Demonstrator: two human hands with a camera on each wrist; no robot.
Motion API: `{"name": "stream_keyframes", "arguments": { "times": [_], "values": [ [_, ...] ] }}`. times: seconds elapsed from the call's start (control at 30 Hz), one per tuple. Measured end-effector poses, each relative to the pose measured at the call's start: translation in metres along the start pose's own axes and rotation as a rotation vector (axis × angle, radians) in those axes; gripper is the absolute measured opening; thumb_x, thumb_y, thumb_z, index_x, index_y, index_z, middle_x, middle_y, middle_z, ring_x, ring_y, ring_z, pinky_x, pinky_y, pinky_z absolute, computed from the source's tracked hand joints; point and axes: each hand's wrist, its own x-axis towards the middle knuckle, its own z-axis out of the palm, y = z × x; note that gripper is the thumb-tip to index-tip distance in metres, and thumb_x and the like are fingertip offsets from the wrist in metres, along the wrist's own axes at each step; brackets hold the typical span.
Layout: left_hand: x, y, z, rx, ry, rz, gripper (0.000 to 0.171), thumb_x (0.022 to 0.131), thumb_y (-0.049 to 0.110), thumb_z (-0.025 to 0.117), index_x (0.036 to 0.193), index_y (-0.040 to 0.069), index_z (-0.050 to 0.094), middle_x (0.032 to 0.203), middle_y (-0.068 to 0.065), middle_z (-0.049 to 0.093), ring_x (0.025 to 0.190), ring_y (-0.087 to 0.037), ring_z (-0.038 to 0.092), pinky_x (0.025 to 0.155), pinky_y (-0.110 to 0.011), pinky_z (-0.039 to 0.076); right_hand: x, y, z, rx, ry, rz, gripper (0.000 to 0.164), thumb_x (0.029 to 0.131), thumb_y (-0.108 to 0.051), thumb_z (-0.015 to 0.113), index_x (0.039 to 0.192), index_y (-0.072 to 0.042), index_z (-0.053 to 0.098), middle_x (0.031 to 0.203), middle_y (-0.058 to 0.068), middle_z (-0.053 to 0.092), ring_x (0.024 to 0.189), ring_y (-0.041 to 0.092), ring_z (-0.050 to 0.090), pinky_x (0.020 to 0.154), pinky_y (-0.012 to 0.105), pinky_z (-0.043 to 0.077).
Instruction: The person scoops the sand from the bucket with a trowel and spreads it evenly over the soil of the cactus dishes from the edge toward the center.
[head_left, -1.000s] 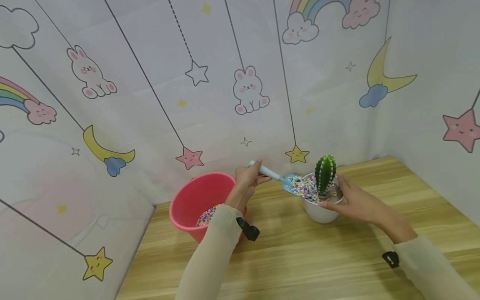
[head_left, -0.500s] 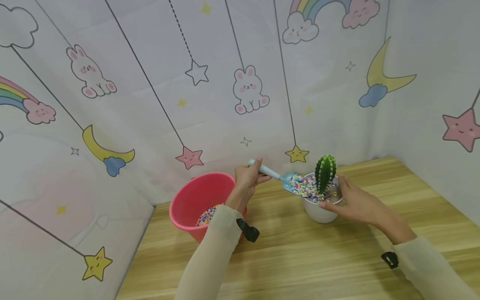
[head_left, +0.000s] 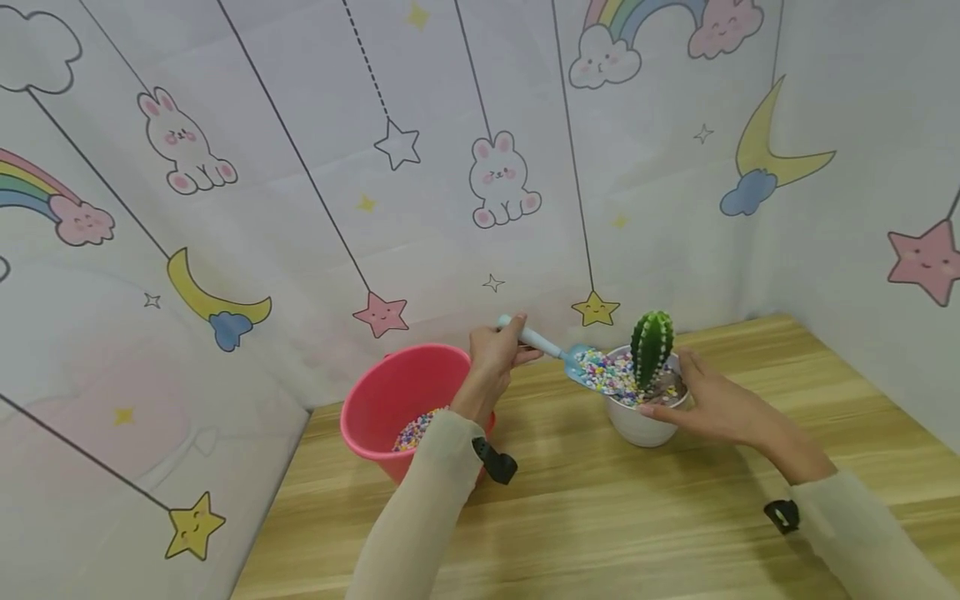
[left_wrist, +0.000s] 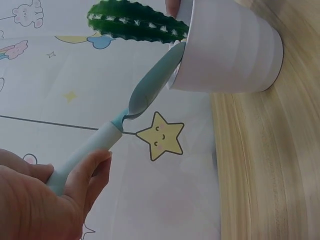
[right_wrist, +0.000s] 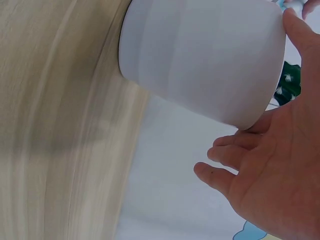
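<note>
My left hand (head_left: 495, 360) grips the pale handle of a small light-blue trowel (head_left: 572, 365), its blade heaped with multicoloured pebbles (head_left: 600, 371). In the left wrist view, the trowel's blade (left_wrist: 156, 82) meets the rim of a white flowerpot (left_wrist: 232, 47) and tilts toward it. A green ribbed cactus (head_left: 652, 350) stands in the flowerpot (head_left: 641, 423), with pebbles at its left and a brownish surface at its right. My right hand (head_left: 716, 404) holds the pot by its right rim, thumb in front and fingers behind. The right wrist view shows the hand (right_wrist: 280, 170) against the pot's rim (right_wrist: 284, 50).
A pink-red bucket (head_left: 367, 417) stands left of the pot, with more coloured pebbles (head_left: 418, 429) inside; my left forearm crosses in front of it. Both rest on a wood-grain table (head_left: 600, 525). A cartoon-printed white backdrop (head_left: 315, 208) rises behind the table's far edge.
Both hands, the trowel and the pot keep nearly the same places. The head view shifts very slightly.
</note>
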Motion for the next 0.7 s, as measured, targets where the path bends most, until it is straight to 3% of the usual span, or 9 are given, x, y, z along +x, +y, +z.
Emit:
{"name": "stream_keyframes", "arguments": {
  "times": [0.27,0.7],
  "values": [
    [-0.001,0.003,0.002,0.027,-0.006,0.04,0.038,0.104,0.029,0.069,0.111,-0.008,0.065,0.084,-0.015,0.068,0.085,-0.031,0.082,0.086,-0.041,0.067,0.001,0.002,0.0,0.008,-0.016,0.006,0.123,0.094,-0.069,0.064,0.16,0.018,0.009,0.164,0.047,0.014,0.145,0.068,0.029,0.116,0.076,0.038],
    [-0.005,0.006,0.011,0.054,0.021,0.085,0.031,0.103,0.028,0.07,0.096,-0.001,0.065,0.081,-0.011,0.065,0.078,-0.028,0.081,0.077,-0.037,0.069,0.002,0.001,0.004,-0.003,0.008,0.022,0.125,0.093,-0.072,0.064,0.157,0.021,0.011,0.162,0.048,0.019,0.144,0.066,0.034,0.112,0.075,0.043]
  ]
}}
